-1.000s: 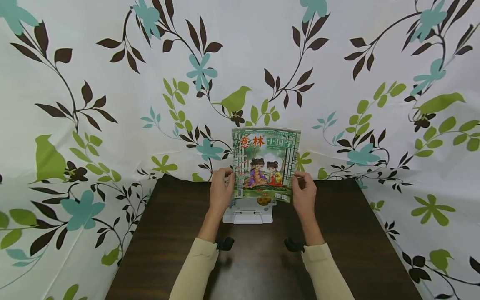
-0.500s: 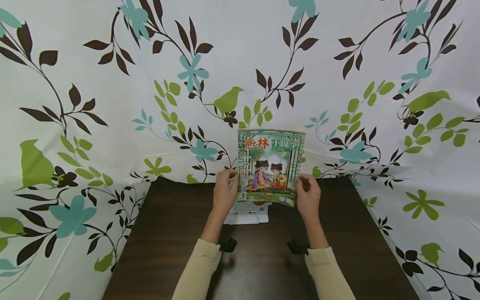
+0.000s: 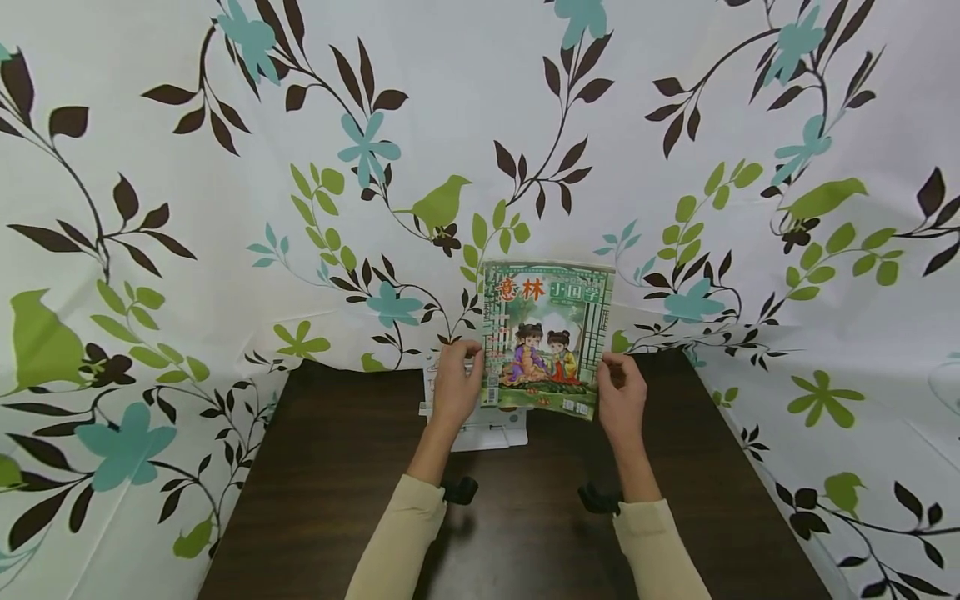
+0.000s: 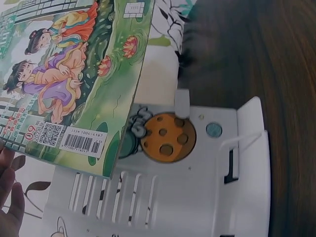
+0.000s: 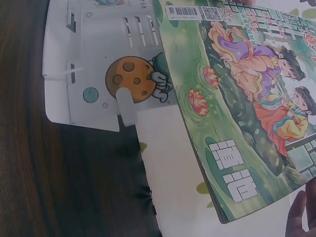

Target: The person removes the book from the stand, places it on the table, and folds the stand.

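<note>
A green magazine (image 3: 547,337) with two cartoon children on its cover is held upright above the far end of the table, tilted slightly. My left hand (image 3: 458,383) pinches its left edge, and my right hand (image 3: 622,390) grips the right edge low down. Behind and below it stands a white book stand (image 3: 491,437) with slots, a front ledge and a printed orange cookie-like disc; the magazine hides much of it in the head view. The left wrist view shows the magazine's lower edge in front of the stand (image 4: 197,197), apart from the ledge.
The dark wood table (image 3: 337,500) ends at a cloth backdrop (image 3: 225,208) printed with leaves, birds and flowers. White clips (image 5: 126,106) stick out from the stand. Black wrist mounts (image 3: 461,491) sit at both cuffs.
In the head view the magazine and both hands have shifted a little rightward, while the stand and backdrop slide left. More of the stand's left side now shows. Both hands keep their hold.
</note>
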`<action>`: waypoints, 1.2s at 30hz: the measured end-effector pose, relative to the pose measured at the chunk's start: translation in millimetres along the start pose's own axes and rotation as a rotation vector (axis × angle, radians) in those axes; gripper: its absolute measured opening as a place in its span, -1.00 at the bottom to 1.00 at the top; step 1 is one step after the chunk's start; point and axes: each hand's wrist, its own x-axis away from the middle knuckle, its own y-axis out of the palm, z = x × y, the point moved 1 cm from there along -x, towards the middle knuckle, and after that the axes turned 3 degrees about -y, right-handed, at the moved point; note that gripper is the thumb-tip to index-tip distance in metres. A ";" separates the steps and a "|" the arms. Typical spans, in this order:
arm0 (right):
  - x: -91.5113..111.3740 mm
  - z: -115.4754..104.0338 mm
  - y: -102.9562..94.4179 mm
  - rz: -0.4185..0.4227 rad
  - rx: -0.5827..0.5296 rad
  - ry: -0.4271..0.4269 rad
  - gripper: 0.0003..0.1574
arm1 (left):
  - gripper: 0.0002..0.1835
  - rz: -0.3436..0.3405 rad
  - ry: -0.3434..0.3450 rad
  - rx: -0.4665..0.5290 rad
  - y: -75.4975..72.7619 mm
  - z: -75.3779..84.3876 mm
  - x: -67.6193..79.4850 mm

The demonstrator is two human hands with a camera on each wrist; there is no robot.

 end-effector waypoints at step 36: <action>16.6 28.7 -70.9 0.196 0.123 0.043 -0.69 | -0.89 -0.162 0.024 -0.009 72.2 31.3 16.3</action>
